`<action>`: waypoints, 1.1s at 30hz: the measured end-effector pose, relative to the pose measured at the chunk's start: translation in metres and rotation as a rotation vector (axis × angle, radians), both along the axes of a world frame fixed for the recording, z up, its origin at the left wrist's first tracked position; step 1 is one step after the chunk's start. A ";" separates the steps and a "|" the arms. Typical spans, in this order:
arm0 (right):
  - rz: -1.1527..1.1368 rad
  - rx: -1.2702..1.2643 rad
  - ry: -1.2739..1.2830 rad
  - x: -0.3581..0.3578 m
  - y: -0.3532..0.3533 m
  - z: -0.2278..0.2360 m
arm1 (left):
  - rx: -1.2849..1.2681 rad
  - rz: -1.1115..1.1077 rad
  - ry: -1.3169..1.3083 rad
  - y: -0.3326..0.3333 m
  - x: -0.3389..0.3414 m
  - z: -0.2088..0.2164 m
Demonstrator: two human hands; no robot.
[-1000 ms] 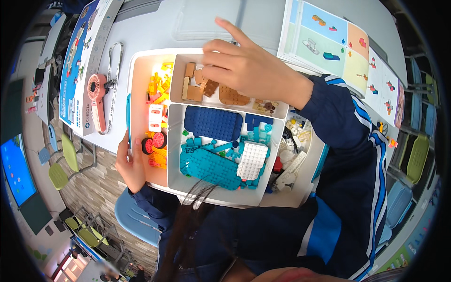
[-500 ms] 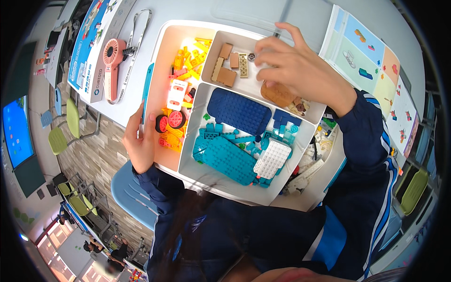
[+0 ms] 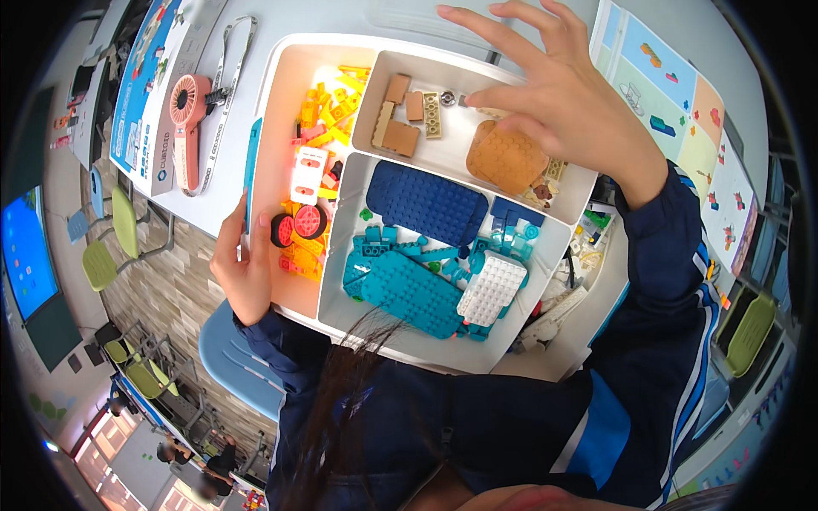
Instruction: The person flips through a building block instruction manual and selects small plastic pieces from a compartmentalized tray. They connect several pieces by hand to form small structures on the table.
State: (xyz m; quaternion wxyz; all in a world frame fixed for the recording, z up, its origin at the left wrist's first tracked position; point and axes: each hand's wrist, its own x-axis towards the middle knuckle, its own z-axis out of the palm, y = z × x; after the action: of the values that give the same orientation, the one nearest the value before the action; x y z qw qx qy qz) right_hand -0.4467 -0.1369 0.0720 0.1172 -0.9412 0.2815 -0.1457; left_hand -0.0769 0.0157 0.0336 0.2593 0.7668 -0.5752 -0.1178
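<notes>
A white sorting tray (image 3: pixel 322 230) full of building bricks lies in front of me. My left hand (image 3: pixel 241 266) grips its left edge, fingers and thumb closed about the rim. Over the upper right compartment my right hand (image 3: pixel 567 94) is open, fingers spread and nothing held. Below it lie a rounded tan plate (image 3: pixel 504 158), several brown bricks (image 3: pixel 400 136), a tan studded brick (image 3: pixel 433 115) and a small grey round piece (image 3: pixel 447 99). The lower compartment holds dark blue plates (image 3: pixel 426 203), a teal plate (image 3: pixel 413 294) and a white studded plate (image 3: pixel 492 288).
The left compartment has yellow bricks (image 3: pixel 342 104) and red-hubbed wheels (image 3: pixel 309 221). A second bin (image 3: pixel 588 319) with white pieces sits under the tray's right side. A pink hand fan (image 3: pixel 189 111) and a box (image 3: pixel 162 77) lie left; an open picture booklet (image 3: pixel 660 81) lies right.
My right hand has lifted up and to the right, its fingers spreading wider, uncovering more of the rounded tan plate. My left hand stays at the tray's left edge.
</notes>
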 end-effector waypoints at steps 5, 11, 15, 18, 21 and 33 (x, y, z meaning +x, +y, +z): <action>-0.037 -0.160 0.191 0.001 0.002 -0.016 | -0.010 -0.011 0.038 -0.001 -0.001 -0.002; -0.207 -0.109 0.032 0.016 0.013 -0.036 | -0.011 0.002 0.058 -0.001 -0.001 -0.003; -0.154 -0.132 0.051 0.011 0.010 -0.044 | -0.008 0.005 0.059 0.000 -0.002 0.000; -0.172 -0.191 0.044 0.011 0.012 -0.050 | -0.003 -0.043 0.037 -0.003 0.003 -0.006; -0.185 -0.194 0.057 0.013 0.010 -0.052 | -0.007 -0.020 0.110 -0.002 0.009 -0.013; -0.116 -0.117 0.175 -0.002 0.008 -0.043 | -0.109 -0.111 0.130 -0.002 0.014 -0.019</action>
State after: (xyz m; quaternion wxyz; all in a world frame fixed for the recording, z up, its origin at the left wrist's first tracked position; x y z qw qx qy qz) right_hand -0.4485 -0.1294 0.0295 0.0285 -0.9376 0.3356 -0.0859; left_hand -0.0629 0.0141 0.0149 0.3305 0.7093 -0.6043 -0.1502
